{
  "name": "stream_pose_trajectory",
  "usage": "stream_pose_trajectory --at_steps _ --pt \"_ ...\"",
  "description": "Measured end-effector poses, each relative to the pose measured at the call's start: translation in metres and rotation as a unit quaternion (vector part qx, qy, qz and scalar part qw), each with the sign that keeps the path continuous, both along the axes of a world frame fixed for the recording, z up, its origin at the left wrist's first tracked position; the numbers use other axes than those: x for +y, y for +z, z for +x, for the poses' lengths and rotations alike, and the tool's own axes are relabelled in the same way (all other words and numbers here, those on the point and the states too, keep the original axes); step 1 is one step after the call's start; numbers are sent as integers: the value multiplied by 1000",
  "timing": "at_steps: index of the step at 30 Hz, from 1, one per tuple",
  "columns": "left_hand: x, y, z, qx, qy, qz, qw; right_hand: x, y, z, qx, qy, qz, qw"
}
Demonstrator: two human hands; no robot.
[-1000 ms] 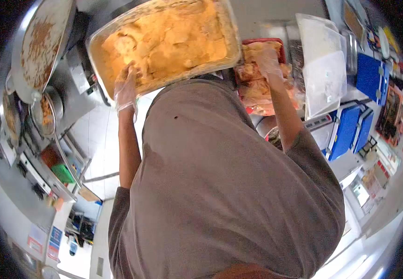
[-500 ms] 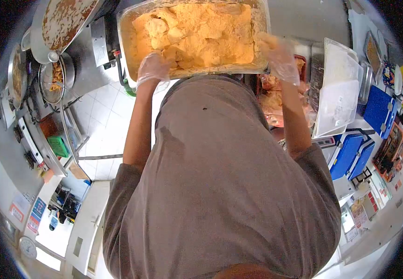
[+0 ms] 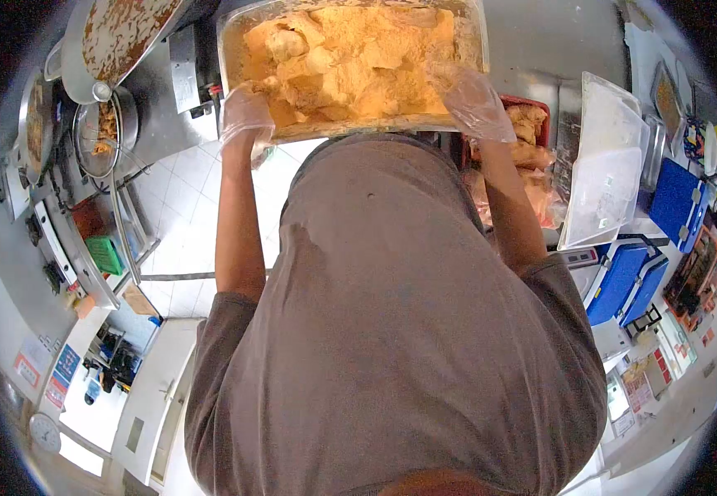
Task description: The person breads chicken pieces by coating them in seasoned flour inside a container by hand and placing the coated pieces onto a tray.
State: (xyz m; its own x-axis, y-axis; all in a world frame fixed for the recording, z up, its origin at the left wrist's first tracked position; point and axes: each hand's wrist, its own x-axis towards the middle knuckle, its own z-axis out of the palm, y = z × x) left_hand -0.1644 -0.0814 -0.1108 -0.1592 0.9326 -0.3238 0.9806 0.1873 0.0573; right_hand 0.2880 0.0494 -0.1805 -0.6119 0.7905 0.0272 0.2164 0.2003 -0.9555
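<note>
A large tub (image 3: 357, 126) in front of my body holds orange-yellow breading (image 3: 404, 54) with coated lumpy pieces (image 3: 286, 44) in it. My left hand (image 3: 247, 117), in a clear plastic glove, is at the tub's near left corner. Its fingers blend into the breading, and I cannot tell how they are bent. My right hand (image 3: 476, 101), gloved the same way, reaches over the near right corner, with its fingers stretched inward over the breading. Beside my right forearm, a red tray (image 3: 545, 120) contains pieces of raw-looking meat (image 3: 530, 155).
Clear plastic lids or sheets (image 3: 602, 178) stand at the right. To the left are a metal pot (image 3: 127, 116), a wire strainer (image 3: 86, 145) and a large container with brown residue (image 3: 127, 37). Blue cases (image 3: 623, 281) lie farther right; white floor tiles (image 3: 178, 194) show at left.
My left hand has moved left to the tub's corner. My right hand has moved left and inward from the right rim, over the breading. The whole view has shifted slightly.
</note>
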Motion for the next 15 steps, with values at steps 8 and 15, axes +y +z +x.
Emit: stream_pose_trajectory --at_steps 8,15 --pt "54 15 42 -83 -41 15 996 -7 56 14 -402 106 482 771" --pt "113 -52 57 -202 -114 36 972 -16 78 8 -291 78 482 823"
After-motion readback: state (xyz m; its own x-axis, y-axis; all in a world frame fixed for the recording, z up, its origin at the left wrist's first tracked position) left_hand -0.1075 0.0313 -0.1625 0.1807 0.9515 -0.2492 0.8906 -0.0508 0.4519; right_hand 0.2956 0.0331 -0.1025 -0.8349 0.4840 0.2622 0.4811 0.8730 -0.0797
